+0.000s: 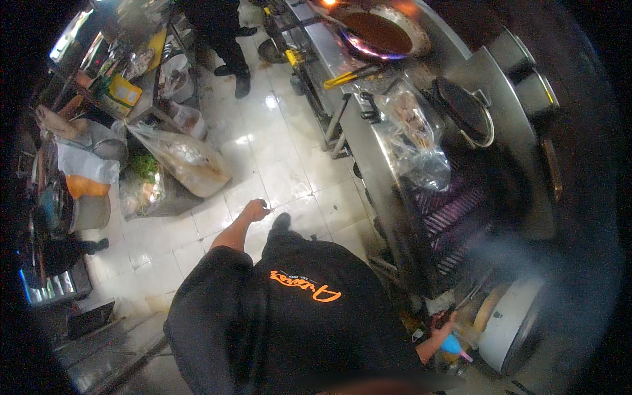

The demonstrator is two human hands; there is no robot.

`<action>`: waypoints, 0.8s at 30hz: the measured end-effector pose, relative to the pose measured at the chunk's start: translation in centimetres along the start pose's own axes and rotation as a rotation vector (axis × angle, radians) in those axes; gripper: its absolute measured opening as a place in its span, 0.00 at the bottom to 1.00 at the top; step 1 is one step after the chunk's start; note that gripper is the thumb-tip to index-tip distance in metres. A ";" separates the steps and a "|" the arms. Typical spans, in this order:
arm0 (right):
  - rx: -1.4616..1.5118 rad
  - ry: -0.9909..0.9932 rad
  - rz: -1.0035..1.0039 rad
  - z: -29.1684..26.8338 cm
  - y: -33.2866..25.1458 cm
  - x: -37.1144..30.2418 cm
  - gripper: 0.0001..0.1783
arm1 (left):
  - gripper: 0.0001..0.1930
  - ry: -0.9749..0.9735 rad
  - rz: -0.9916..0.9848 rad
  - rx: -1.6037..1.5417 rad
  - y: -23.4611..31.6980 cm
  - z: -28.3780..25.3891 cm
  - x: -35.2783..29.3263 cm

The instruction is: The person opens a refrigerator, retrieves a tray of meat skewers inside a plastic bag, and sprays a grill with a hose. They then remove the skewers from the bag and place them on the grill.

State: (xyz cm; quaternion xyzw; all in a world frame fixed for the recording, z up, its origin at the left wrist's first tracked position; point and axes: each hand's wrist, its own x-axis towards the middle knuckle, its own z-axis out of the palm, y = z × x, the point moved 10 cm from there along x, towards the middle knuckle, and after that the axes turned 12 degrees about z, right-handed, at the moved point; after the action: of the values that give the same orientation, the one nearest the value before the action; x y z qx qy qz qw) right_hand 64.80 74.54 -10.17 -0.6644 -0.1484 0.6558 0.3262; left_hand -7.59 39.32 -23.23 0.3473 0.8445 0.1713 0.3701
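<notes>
My left hand [257, 210] hangs in front of me over the tiled floor. Its fingers are curled in, and nothing shows in them. At the lower right, my right hand [445, 324] is closed on a dark handle; from it a pair of long thin metal arms, which look like tongs [469, 296], reaches toward the grill. Smoke blurs this spot, so the grip is partly hidden. The dark slatted grill [451, 214] lies just beyond that hand. Beside it are a blue and pink item [454, 345] and a large white round pot [510, 326].
Along the steel counter [375, 155] lie a clear plastic bag of food [415, 131], yellow-handled tongs [349, 79] and a wide pan of brown liquid [378, 33] over flame. Filled plastic bags [187, 161] stand at the left. Another person's legs [230, 49] are at the far end.
</notes>
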 end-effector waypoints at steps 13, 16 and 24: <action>-0.314 0.115 -0.083 4.3 0.9 -4.8 0.18 | 0.16 0.236 0.112 0.082 -8.3 -8.7 0.1; -0.369 0.107 -0.077 6.8 1.5 -4.6 0.18 | 0.17 0.164 0.036 0.232 -11.3 -9.6 -2.1; -0.892 -0.252 -0.098 32.3 8.9 0.9 0.18 | 0.18 0.266 -0.020 0.104 -17.4 -4.9 -3.0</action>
State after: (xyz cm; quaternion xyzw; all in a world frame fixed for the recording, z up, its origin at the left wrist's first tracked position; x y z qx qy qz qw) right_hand 31.56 76.21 -14.03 -0.6472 -0.4855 0.5875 0.0187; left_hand -17.82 24.84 -27.94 0.3317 0.8972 0.1682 0.2380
